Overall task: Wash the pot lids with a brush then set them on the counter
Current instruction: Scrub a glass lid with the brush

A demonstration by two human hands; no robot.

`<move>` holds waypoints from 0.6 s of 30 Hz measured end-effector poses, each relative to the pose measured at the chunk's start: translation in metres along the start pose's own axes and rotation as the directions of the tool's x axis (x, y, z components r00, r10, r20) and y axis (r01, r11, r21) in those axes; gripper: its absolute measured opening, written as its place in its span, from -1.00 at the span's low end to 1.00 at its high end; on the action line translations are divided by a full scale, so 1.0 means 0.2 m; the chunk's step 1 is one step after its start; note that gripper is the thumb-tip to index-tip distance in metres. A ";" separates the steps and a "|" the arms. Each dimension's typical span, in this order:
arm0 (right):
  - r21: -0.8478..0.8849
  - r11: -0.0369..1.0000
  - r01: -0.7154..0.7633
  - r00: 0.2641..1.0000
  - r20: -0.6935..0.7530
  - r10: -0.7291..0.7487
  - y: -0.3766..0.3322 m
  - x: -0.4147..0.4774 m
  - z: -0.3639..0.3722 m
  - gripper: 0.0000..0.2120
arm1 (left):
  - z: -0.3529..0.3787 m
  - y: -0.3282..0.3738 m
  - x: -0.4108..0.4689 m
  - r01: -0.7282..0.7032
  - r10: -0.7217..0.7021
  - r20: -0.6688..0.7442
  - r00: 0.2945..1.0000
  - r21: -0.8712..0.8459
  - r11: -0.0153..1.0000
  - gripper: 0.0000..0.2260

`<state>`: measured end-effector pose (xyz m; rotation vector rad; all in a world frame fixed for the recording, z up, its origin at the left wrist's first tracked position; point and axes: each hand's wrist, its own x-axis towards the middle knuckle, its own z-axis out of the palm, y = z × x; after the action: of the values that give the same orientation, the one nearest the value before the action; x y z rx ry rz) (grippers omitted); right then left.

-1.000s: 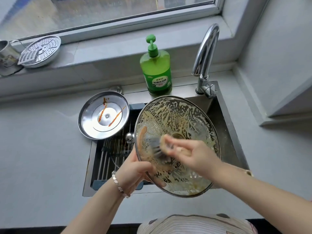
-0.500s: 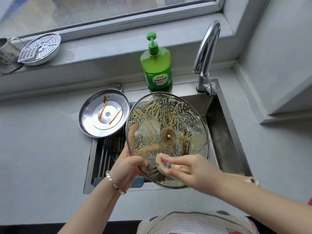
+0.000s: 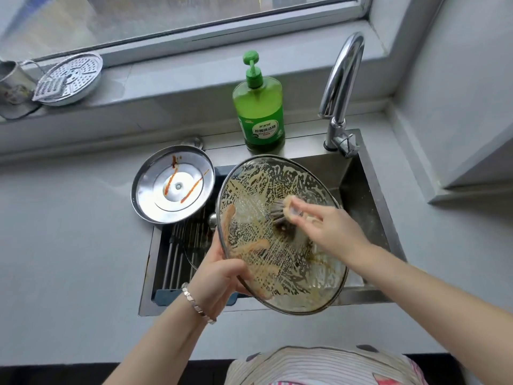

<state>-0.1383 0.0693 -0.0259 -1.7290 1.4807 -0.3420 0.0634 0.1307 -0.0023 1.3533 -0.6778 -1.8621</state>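
None clean yet | left grip (image 3: 219, 276) pinches soapy glass lid (image 3: 288, 276) | right grip (image 3: 333, 232) curled on brush (image 3: 277, 211), scrubbing | steel lid (image 3: 172, 187) stained

place: home kitchen | steel sink (image 3: 363, 190) sitting in a grey counter (image 3: 69, 245) under a window (image 3: 166, 12) | faucet (image 3: 342, 76) arching over it | green soap bottle (image 3: 259, 112) standing on the sink's back rim | brush (image 3: 277, 213) pressing on a soapy glass lid (image 3: 291, 273) | sauce-streaked steel lid (image 3: 172, 184) lying at the sink's left corner | steamer plate (image 3: 70, 76) resting on the sill (image 3: 180, 76)
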 end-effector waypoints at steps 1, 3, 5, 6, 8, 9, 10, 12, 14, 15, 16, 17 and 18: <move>-0.006 0.999 0.050 0.998 0.034 -0.049 -0.03 -0.03 0.03 -0.64 | 0.00 0.00 0.00 0.000 0.000 0.001 1.000 -0.012 1.000 -0.12; -0.032 0.995 0.097 0.991 0.093 -0.094 -0.02 -0.08 0.05 -0.64 | -0.01 0.00 0.00 0.004 -0.004 0.002 1.000 -0.042 0.999 -0.10; 0.030 0.999 0.026 0.994 0.101 -0.029 0.03 -0.04 0.01 -0.62 | -0.01 0.00 -0.01 0.012 -0.012 0.008 1.000 -0.046 0.999 -0.09; 0.056 0.998 -0.013 0.997 0.077 0.008 0.06 -0.02 0.00 -0.61 | 0.00 -0.01 -0.02 0.020 -0.019 0.012 1.000 -0.030 0.999 -0.09; 0.052 0.998 -0.041 0.996 0.075 0.037 0.06 0.01 0.00 -0.59 | 0.01 -0.02 -0.01 0.025 -0.025 0.016 1.000 -0.014 1.000 -0.10; 0.047 0.999 -0.020 0.995 0.103 0.015 0.05 -0.01 0.03 -0.60 | 0.01 -0.02 0.00 0.022 -0.022 0.010 1.000 -0.022 1.000 -0.10; 0.040 0.999 0.009 0.991 0.132 -0.014 0.05 -0.03 0.05 -0.61 | 0.00 -0.02 0.00 0.014 -0.014 -0.003 1.000 -0.028 1.000 -0.09; 0.018 1.000 0.012 0.984 0.177 -0.015 0.07 -0.06 0.05 -0.64 | -0.01 -0.01 -0.01 0.002 -0.002 -0.027 1.000 -0.017 1.000 -0.08; -0.026 0.999 -0.040 0.988 0.149 0.044 0.10 -0.03 0.01 -0.64 | -0.01 -0.01 -0.01 0.010 -0.010 -0.031 0.999 0.017 1.000 -0.10; -0.032 0.998 -0.055 0.991 0.118 0.058 0.10 -0.01 0.00 -0.64 | 0.00 -0.01 -0.01 0.014 -0.013 -0.032 0.999 0.036 0.999 -0.11; -0.018 0.999 -0.050 0.993 0.103 0.052 0.09 0.01 0.01 -0.63 | 0.00 -0.01 -0.01 0.013 -0.012 -0.033 0.999 0.043 0.999 -0.11; 0.016 0.999 -0.029 0.994 0.105 0.027 0.06 0.01 0.02 -0.63 | 0.00 -0.01 0.00 0.010 -0.009 -0.035 0.999 0.034 0.999 -0.10; 0.048 0.999 -0.002 0.993 0.120 -0.004 0.04 -0.01 0.04 -0.63 | 0.00 0.00 0.00 0.005 -0.004 -0.037 0.999 0.014 1.000 -0.10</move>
<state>-0.1392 0.0739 -0.0368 -1.6829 1.3749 -0.2671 0.0640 0.1313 -0.0029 1.3958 -0.6711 -1.8348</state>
